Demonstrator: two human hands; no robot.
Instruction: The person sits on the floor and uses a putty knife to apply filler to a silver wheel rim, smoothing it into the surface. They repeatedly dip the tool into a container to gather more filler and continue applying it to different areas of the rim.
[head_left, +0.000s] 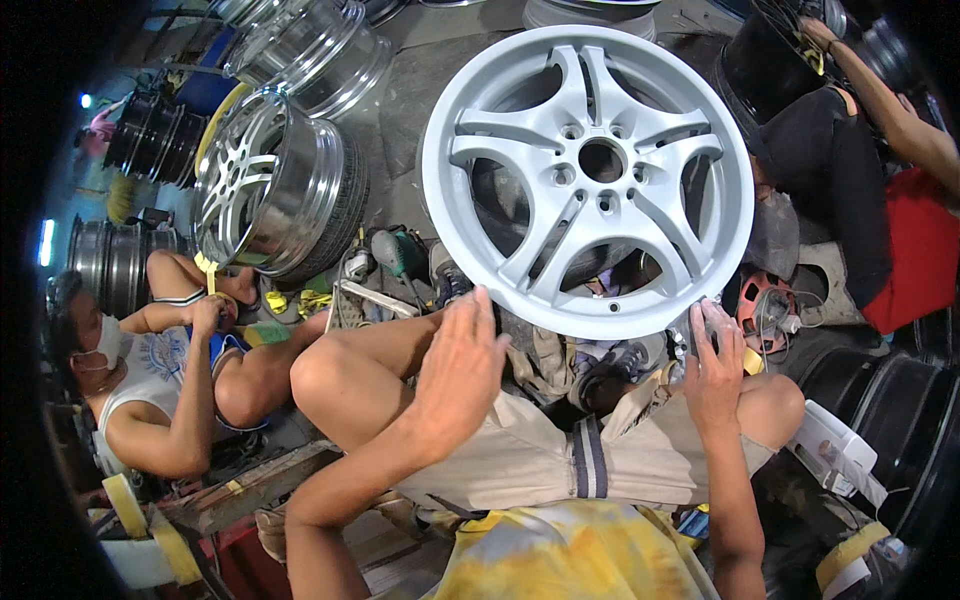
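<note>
A light silver-grey alloy wheel rim (545, 130) with paired spokes lies in front of me, face up, with a dark round shape like a tyre partly visible beneath it. My left hand (460, 375) is at its near left edge, fingers stretched out and fingertips at the lip. At the near right edge is my right hand (714, 360), its fingers extended and slightly bent, the tips against or just beside the lip. Neither hand wraps round the wheel. Whether the fingertips press on it, I cannot tell.
To the left, a polished wheel (325, 190) stands by a tyre, with a green power tool (398, 252) nearby. A masked person (150, 380) sits at far left; another person's arm (890, 105) reaches in at upper right. A red round device (768, 312) lies beyond my right knee.
</note>
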